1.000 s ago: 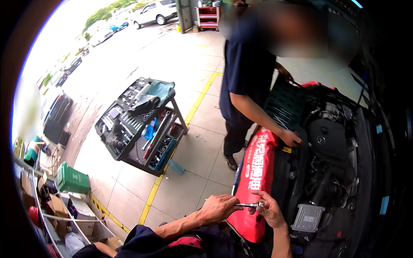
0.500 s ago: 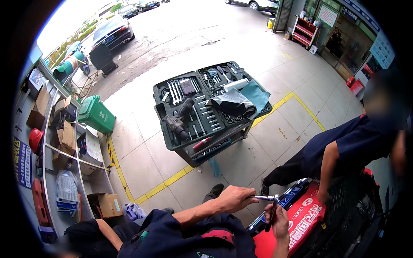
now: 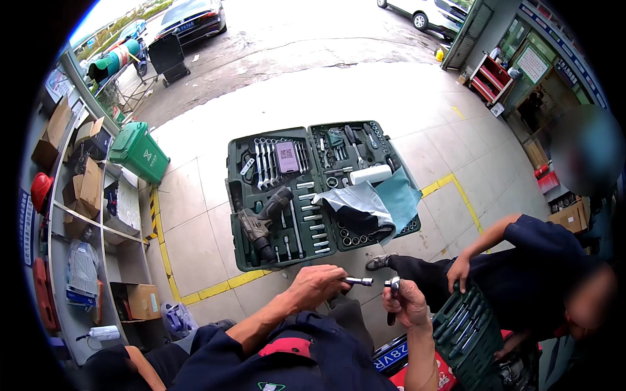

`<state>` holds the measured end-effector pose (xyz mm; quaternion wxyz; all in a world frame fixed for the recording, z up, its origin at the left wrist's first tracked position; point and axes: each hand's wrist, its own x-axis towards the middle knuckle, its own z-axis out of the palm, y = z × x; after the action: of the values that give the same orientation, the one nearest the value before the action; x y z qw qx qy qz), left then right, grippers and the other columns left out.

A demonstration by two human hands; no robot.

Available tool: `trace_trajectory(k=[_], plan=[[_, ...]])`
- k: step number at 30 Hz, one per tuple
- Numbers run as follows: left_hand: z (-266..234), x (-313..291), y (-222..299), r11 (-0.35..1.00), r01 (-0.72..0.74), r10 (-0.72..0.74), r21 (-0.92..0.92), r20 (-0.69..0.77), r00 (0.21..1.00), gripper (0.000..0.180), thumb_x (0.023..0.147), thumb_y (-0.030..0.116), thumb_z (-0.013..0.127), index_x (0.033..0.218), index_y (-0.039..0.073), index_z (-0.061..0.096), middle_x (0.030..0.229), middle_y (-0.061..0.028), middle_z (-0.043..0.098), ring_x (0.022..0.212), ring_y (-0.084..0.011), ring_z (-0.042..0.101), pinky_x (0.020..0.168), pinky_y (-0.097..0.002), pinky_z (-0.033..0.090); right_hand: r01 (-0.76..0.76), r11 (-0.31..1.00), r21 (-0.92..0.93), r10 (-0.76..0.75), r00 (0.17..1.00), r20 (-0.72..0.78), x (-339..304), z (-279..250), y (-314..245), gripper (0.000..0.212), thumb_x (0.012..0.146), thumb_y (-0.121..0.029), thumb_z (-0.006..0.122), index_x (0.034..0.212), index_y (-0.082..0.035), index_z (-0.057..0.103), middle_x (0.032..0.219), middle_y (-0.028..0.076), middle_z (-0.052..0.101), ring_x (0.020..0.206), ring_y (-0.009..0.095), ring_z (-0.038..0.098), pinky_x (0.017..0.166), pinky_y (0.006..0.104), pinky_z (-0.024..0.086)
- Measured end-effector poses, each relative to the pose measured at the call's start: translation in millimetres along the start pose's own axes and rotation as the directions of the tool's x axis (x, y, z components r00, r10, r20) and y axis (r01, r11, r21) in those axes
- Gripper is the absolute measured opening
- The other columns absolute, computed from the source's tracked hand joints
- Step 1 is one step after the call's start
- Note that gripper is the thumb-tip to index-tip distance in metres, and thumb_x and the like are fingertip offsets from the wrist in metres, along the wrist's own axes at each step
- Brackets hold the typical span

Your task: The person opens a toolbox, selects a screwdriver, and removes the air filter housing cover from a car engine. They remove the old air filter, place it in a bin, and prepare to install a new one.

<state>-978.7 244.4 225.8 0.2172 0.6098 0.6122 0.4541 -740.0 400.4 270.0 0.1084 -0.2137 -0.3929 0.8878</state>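
My left hand (image 3: pixel 315 287) is closed around a short chrome socket extension (image 3: pixel 358 281), whose free end points to the right. Just beside it, my right hand (image 3: pixel 412 304) grips a ratchet wrench (image 3: pixel 392 284) with its round head up and dark handle below. A small gap separates the extension and the ratchet head. Beyond my hands lies an open dark green tool case (image 3: pixel 237 228) with wrenches and sockets in moulded slots. On it rest a cordless impact wrench (image 3: pixel 257 225), a grey-and-teal cloth (image 3: pixel 365 207), a white roll (image 3: pixel 370 174) and a phone (image 3: pixel 287 157).
At right a co-worker (image 3: pixel 535 254) holds a green tool tray (image 3: pixel 466 332) over a car front with a red cover (image 3: pixel 443 375). Shelving with boxes (image 3: pixel 143 301) runs along the left, near a green bin (image 3: pixel 139 153). A red tool cart (image 3: pixel 489 79) stands far right.
The extension, touching the ratchet head before, is now apart from it. My left hand has moved left. The co-worker has bent over, and a green tool tray now shows in their hands.
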Motion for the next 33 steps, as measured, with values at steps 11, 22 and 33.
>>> trace_trajectory(k=[11,22,33], plan=[[-26.1,13.3,-44.8,0.65,0.752,-0.71,-0.111,-0.441,0.548,0.024,0.101,0.022,0.071,0.091,0.001,0.064,0.061,-0.0053,0.046,0.056,-0.0127,0.04,0.052,-0.033,0.036,-0.037,-0.55,-0.835,-0.097,0.995,0.019,404.2,-123.2,-206.8,0.032,0.097,-0.036,0.07,0.106,-0.006,0.064,0.095,0.02,0.075,0.099,0.04,0.071,0.09,0.0508,0.054],[10.4,31.2,-17.6,0.336,0.9,-0.871,-0.278,-0.456,0.184,0.022,0.098,0.023,0.074,0.095,0.001,0.068,0.064,-0.0074,0.051,0.059,-0.016,0.045,0.056,-0.0345,0.041,0.488,-0.646,-0.588,0.558,0.826,0.072,559.4,-177.2,-159.1,0.03,0.068,-0.03,0.093,0.085,-0.008,0.08,0.085,0.013,0.077,0.088,0.034,0.074,0.078,0.0449,0.057],[2.1,23.8,-21.3,0.426,0.901,-0.859,-0.081,-0.35,0.375,0.017,0.098,0.021,0.068,0.108,0.008,0.068,0.093,-0.016,0.07,0.088,-0.0416,0.066,0.075,-0.0489,0.052,0.484,-0.441,-0.756,0.177,0.873,0.455,480.2,-96.6,-138.4,0.03,0.089,-0.023,0.079,0.111,-0.005,0.068,0.107,0.012,0.066,0.104,0.033,0.067,0.09,0.0433,0.054]])
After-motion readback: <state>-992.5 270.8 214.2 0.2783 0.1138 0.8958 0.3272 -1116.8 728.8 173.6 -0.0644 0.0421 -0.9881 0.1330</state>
